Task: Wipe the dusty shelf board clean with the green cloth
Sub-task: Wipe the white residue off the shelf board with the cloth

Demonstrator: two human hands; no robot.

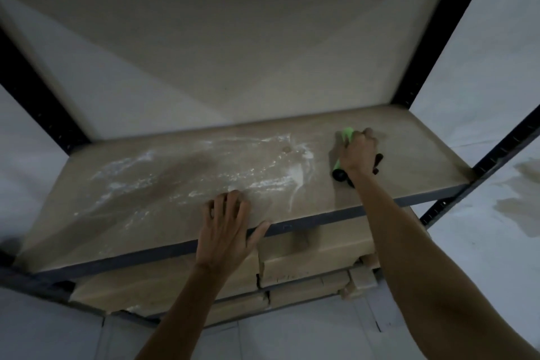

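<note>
Right hand (358,153) tight round 1 green cloth (346,137), left hand (225,228) flat, open-fingered, on 1 dusty shelf board (131,202)

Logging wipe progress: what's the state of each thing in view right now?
shelf board: white dust across left and middle, right end looks clean.
green cloth: bunched, on the board's right part.
right hand: grips the cloth.
left hand: flat on the board's front edge, fingers spread.

Shows green fabric cloth (346,137) under right hand (358,153), at right of flat beige shelf board (415,161); left hand (225,228) on front edge; white dust (204,168) between.
</note>
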